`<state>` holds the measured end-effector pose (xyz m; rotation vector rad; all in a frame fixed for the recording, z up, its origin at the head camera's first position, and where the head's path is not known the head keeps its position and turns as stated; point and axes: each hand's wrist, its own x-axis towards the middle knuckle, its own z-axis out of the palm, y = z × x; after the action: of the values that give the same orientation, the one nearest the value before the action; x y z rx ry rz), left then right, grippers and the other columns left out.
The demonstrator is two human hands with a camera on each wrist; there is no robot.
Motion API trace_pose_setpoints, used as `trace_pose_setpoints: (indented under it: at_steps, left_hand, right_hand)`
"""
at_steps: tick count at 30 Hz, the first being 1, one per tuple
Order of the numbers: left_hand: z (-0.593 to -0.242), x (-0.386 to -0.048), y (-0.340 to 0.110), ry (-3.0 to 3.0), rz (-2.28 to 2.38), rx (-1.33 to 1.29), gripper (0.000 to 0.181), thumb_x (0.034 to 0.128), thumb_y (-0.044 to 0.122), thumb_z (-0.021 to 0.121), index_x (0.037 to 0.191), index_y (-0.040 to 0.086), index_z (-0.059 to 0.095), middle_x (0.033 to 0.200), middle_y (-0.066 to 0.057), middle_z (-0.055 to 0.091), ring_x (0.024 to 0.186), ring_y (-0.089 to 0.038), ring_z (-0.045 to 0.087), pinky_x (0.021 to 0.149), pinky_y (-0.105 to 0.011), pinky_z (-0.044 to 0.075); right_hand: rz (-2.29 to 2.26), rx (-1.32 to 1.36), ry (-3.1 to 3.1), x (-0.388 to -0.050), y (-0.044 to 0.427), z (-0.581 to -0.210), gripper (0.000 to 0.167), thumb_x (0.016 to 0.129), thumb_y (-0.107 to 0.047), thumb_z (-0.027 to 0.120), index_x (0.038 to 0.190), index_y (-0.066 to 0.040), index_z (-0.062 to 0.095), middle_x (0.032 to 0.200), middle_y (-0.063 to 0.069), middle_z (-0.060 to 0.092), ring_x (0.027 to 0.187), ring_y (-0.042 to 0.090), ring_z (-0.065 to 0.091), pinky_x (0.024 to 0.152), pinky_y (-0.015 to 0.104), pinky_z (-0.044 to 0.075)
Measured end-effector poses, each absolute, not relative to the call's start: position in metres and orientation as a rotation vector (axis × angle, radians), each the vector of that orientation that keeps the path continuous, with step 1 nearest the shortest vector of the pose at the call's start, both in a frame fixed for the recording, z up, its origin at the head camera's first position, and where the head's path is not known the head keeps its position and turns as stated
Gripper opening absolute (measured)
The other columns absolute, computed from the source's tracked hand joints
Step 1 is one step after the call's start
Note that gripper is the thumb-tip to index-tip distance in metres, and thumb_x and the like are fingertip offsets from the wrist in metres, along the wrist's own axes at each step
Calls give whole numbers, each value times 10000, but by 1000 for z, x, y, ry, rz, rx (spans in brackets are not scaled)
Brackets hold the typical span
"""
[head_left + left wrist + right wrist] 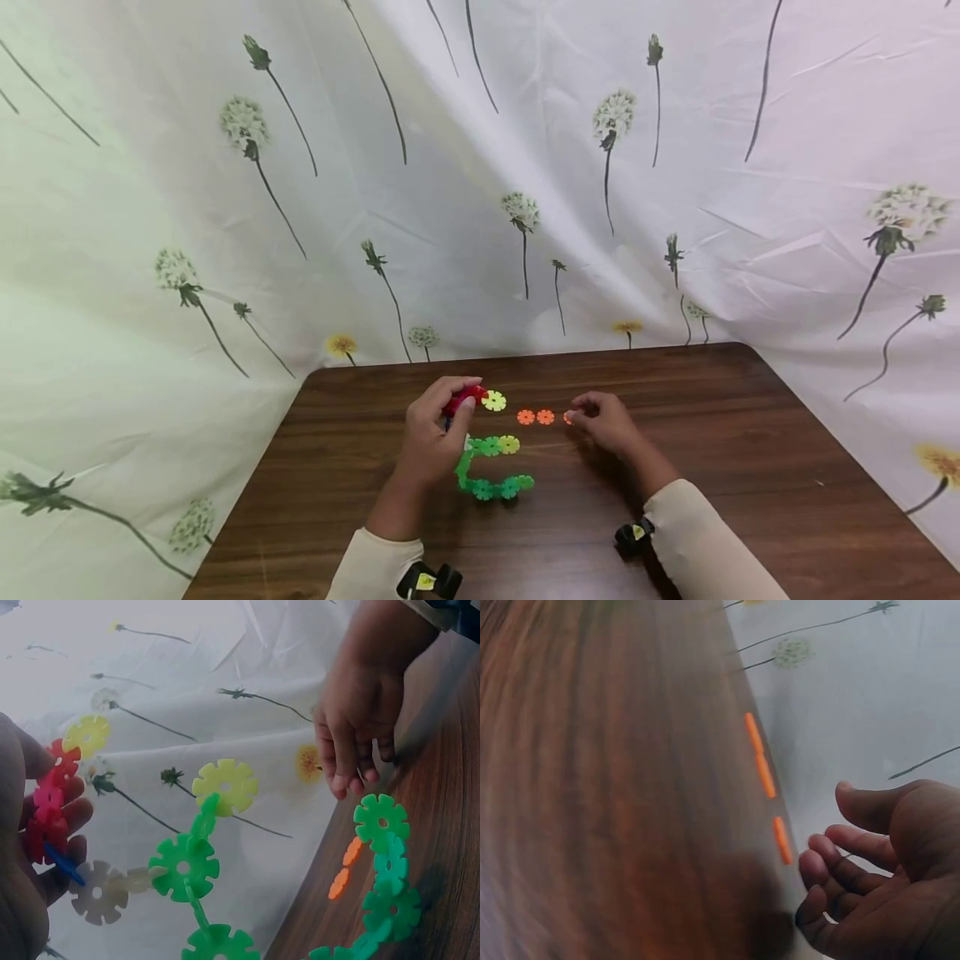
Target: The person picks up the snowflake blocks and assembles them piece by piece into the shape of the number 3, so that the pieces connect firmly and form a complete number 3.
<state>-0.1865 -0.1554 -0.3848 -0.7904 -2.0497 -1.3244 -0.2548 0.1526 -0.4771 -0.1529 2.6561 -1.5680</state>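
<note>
My left hand grips a chain of interlocking snowflake discs by its red part, fingers curled round it. A yellow disc sticks out past the fingertips. Below the hand, the chain runs through a blue disc and a whitish disc into green discs, which bend round in a hook. My right hand, loosely curled with nothing between thumb and fingers, is at an orange disc on the table. Whether a fingertip touches that disc, I cannot tell.
Two more orange discs lie side by side on the brown wooden table, left of the right hand. Behind the table's far edge hangs a white cloth printed with dandelions. A black wrist device sits at the right sleeve.
</note>
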Motion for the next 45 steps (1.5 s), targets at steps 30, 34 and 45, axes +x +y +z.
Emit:
trace_pose_setpoints:
  at_steps: [30,34,45]
  left_hand:
    - [-382,-186,-157,-2028,-1349,-882,311,1016,-49,692,1291,78,762,1188,-126,774,918,-221,686,815,-220,612]
    - [-381,-186,-158,-2047,-1355,-882,325,999,-46,716,1300,72,755,1211,-147,767,952,-255,707,859,-238,632]
    - [-381,-184,-159,-2064,-1371,-901,373,986,-81,696,1332,55,731,1227,-199,741,935,-194,658,775,-239,610]
  right_hand:
    - [-1273,-303,3075,-257,144,-509,93,957,-60,832,1022,7,840,1161,155,686,1005,310,679,834,450,581]
    - [-1261,-344,3114,-256,144,-510,41,947,-47,837,962,-10,835,1179,159,779,1100,367,744,933,536,615]
    - [-1222,-205,3007,-253,142,-499,245,974,-22,801,1217,6,780,1124,135,657,927,222,599,779,341,508]
